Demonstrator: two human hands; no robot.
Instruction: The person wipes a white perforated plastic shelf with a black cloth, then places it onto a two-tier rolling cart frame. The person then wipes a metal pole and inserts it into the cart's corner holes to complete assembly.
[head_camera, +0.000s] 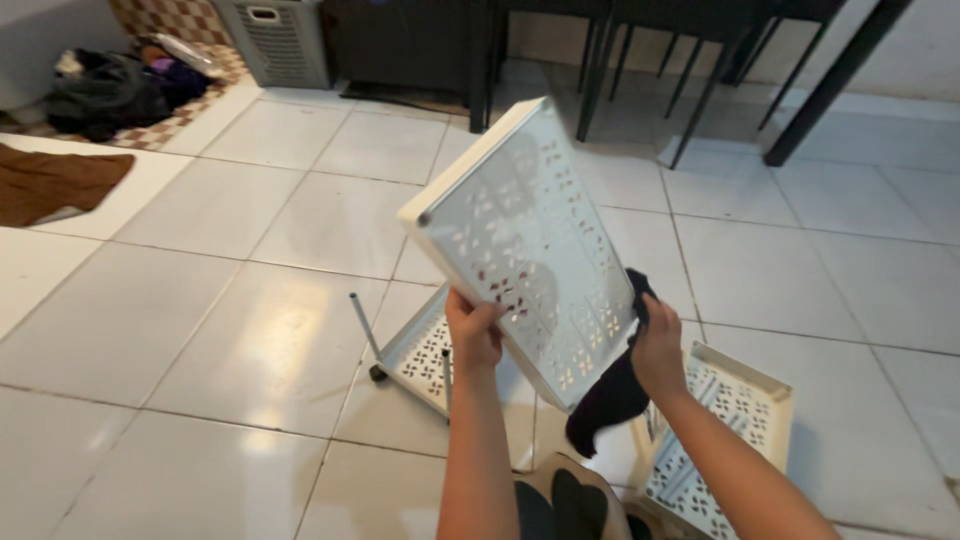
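White plastic fills the frame: the left hand (472, 335) is closed on the lower edge of a perforated tray (520, 245), held tilted in the air above the floor (230, 320). The right hand (658, 352) presses a dark cloth (612, 392) against the tray's lower right edge, fingers curled around both. Below the tray, a second tray with a metal pole (364, 328) and a caster sits on the floor; a third tray (735, 420) lies below and right of the held one. Beyond the tray stand dark chair legs (700, 90); far left of it lie a brown cloth (50, 182) and a heap of clothes (110, 90).
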